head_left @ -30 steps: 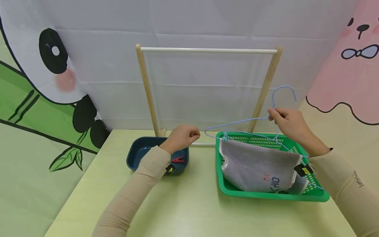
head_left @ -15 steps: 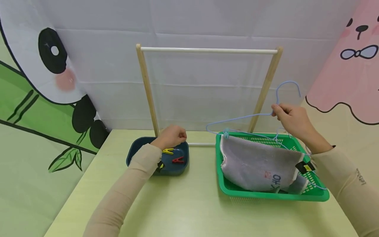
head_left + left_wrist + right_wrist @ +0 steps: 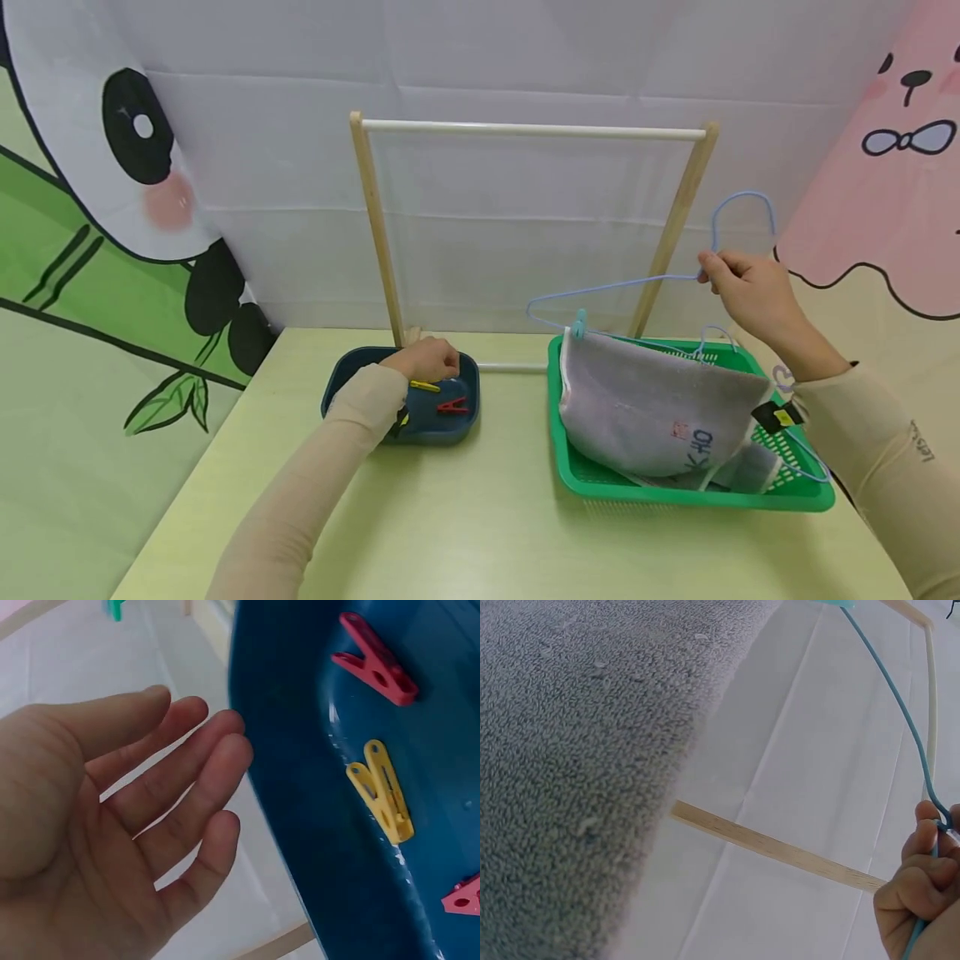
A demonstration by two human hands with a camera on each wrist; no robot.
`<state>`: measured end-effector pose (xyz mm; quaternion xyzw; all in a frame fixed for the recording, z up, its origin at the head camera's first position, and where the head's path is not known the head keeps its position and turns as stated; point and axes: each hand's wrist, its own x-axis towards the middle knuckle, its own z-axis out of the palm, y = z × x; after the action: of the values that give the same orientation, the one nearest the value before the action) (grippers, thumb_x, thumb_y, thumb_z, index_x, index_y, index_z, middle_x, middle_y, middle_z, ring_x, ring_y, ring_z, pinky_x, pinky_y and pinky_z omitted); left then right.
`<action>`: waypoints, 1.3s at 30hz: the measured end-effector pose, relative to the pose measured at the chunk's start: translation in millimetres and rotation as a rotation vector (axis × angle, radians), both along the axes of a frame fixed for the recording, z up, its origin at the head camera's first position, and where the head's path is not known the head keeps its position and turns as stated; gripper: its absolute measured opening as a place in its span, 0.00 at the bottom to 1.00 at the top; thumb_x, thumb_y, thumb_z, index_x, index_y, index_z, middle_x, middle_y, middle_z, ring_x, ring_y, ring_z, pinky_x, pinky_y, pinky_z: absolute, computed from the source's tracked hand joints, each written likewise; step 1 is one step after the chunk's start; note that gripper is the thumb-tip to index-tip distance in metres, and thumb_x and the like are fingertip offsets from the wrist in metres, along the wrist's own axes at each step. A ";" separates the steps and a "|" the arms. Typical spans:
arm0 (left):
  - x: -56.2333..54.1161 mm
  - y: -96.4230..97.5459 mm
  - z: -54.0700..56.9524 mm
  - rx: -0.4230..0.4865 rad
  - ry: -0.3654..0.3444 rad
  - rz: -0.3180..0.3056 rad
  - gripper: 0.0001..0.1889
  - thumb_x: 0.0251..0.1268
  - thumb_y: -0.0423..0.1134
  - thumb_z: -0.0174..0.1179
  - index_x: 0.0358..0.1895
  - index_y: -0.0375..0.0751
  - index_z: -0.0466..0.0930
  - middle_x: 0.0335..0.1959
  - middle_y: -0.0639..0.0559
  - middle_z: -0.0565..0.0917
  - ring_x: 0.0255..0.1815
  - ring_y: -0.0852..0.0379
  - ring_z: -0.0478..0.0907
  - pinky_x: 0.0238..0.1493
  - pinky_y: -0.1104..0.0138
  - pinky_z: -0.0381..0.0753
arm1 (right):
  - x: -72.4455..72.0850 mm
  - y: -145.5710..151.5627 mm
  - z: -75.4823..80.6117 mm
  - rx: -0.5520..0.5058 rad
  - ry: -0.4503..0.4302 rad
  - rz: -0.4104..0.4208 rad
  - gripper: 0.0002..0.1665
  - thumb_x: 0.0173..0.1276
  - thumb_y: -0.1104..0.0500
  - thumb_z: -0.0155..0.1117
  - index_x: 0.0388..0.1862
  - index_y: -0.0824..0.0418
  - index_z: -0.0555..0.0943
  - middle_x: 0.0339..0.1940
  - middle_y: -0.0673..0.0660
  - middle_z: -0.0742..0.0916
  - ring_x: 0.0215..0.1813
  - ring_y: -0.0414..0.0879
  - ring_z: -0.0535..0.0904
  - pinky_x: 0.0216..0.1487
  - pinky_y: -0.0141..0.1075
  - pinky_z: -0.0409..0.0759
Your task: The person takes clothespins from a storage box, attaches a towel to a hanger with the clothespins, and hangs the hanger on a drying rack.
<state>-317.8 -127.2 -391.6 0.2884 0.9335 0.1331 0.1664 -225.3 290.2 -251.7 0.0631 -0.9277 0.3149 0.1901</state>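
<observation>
My right hand (image 3: 756,302) pinches a blue wire clothes hanger (image 3: 611,287) at the neck below its hook. From the hanger hangs a grey-purple towel (image 3: 652,408), fixed at its left corner by a light-blue clothespin (image 3: 579,323); its lower part lies in the green basket (image 3: 697,500). Over the dark blue bin (image 3: 442,433) is my left hand (image 3: 423,360), its fingers loosely bent with nothing in them in the left wrist view. Inside the bin lie a red clothespin (image 3: 379,664), a yellow clothespin (image 3: 382,795) and a pinkish-red clothespin (image 3: 463,898).
Behind the containers stands a rack with wooden uprights (image 3: 675,233) and a white top rod (image 3: 525,128). A second hanger (image 3: 716,329) lies in the basket. Everything stands on a pale table (image 3: 465,525) before a white cloth backdrop (image 3: 525,50).
My right hand has lifted the hanger up and to the right, raising the towel's top edge. My left hand has moved left and lower over the blue bin.
</observation>
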 end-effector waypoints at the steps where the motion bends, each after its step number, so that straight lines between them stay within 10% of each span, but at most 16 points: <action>1: 0.1 0.3 -2.3 -0.018 0.003 -0.008 0.08 0.69 0.36 0.55 0.32 0.43 0.82 0.27 0.55 0.77 0.25 0.59 0.70 0.32 0.67 0.72 | 0.2 -0.6 0.8 -0.003 0.002 -0.003 0.34 0.72 0.36 0.43 0.33 0.64 0.82 0.23 0.58 0.77 0.22 0.48 0.67 0.24 0.39 0.64; 9: 5.4 10.3 -16.8 -0.098 0.006 -0.039 0.16 0.63 0.30 0.58 0.16 0.44 0.71 0.12 0.57 0.61 0.16 0.60 0.54 0.25 0.67 0.61 | -0.7 -3.9 8.7 -0.026 0.025 -0.016 0.33 0.71 0.36 0.45 0.31 0.62 0.82 0.24 0.55 0.77 0.22 0.49 0.64 0.17 0.38 0.60; 20: 11.8 29.6 -26.2 -0.256 0.006 0.031 0.04 0.58 0.33 0.64 0.37 0.44 0.85 0.32 0.55 0.81 0.33 0.58 0.74 0.41 0.63 0.78 | -1.6 -7.0 20.7 -0.050 0.044 -0.018 0.33 0.71 0.37 0.46 0.30 0.63 0.82 0.23 0.51 0.79 0.31 0.47 0.69 0.27 0.37 0.63; 39: 13.4 38.0 -42.0 -0.294 -0.074 0.131 0.05 0.61 0.32 0.60 0.34 0.48 0.83 0.33 0.54 0.79 0.34 0.54 0.73 0.37 0.62 0.72 | 2.0 -12.0 33.0 -0.117 0.054 -0.007 0.30 0.71 0.37 0.47 0.32 0.60 0.83 0.23 0.48 0.79 0.34 0.44 0.70 0.33 0.37 0.63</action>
<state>-304.4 -89.2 -433.7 0.1944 0.9530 0.0164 0.2319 -223.2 278.1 -218.6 0.0571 -0.9025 0.3660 0.2194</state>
